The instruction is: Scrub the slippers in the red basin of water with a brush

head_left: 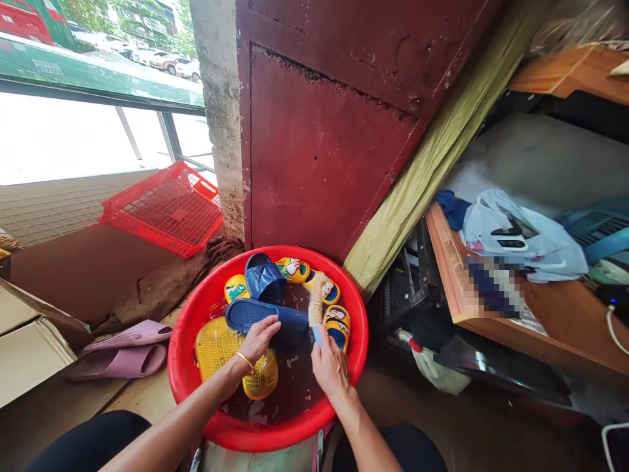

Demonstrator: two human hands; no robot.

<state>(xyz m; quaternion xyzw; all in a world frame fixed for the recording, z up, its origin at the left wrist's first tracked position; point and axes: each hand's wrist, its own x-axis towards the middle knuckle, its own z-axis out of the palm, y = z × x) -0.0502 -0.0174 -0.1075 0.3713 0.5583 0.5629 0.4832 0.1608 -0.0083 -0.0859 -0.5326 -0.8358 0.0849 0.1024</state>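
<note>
A red basin point(183, 387) of dark water holds several blue and yellow slippers. My left hand point(258, 342), a gold bangle at its wrist, is closed on the side of a dark blue slipper point(289, 321) lying across the basin. My right hand point(330, 364) grips the light blue handle of a scrub brush point(317, 301), its pale bristles upright near the basin's right side. Below my left hand lies a yellow slipper point(216, 344). Another dark blue slipper point(264, 276) rests at the back, beside small yellow slippers with cartoon figures point(293, 269).
Pink slippers point(128, 359) lie left of the basin, near cardboard point(29, 341). A red crate point(170, 206) leans behind them. A dark red door point(314, 157) stands behind the basin. On the right, a wooden shelf point(565, 314) bears a plastic bag point(521, 236).
</note>
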